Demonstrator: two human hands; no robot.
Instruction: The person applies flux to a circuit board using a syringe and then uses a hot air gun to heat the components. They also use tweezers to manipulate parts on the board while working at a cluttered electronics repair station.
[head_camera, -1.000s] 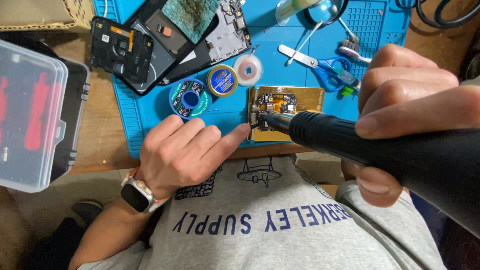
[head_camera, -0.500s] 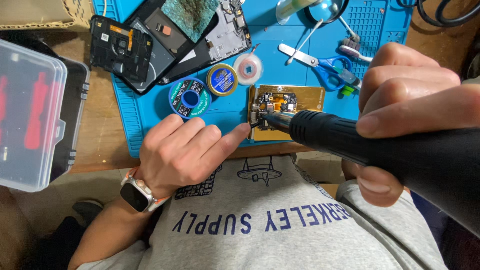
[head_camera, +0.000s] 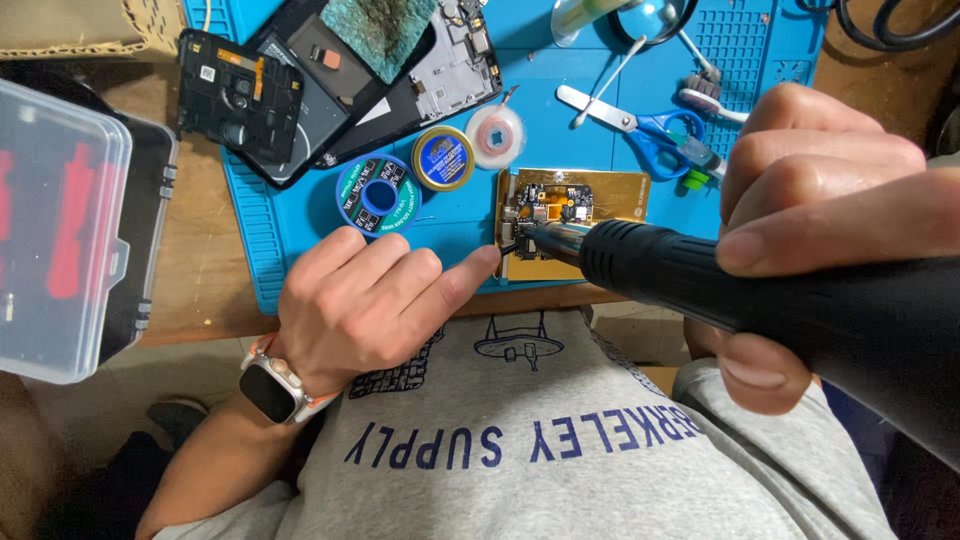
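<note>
My left hand (head_camera: 365, 305) grasps nothing, its forefinger steadying the gold holder (head_camera: 570, 222) on the blue mat (head_camera: 450, 225). My right hand (head_camera: 820, 230) clenches the hot-air gun (head_camera: 760, 295), nozzle over the clamped board (head_camera: 550, 205). I judge heating underway; nothing lifted.

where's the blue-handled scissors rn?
Head view, upper right of the blue mat: the scissors lie flat just above the gold board holder, beside the right hand gripping the black tool.
</note>
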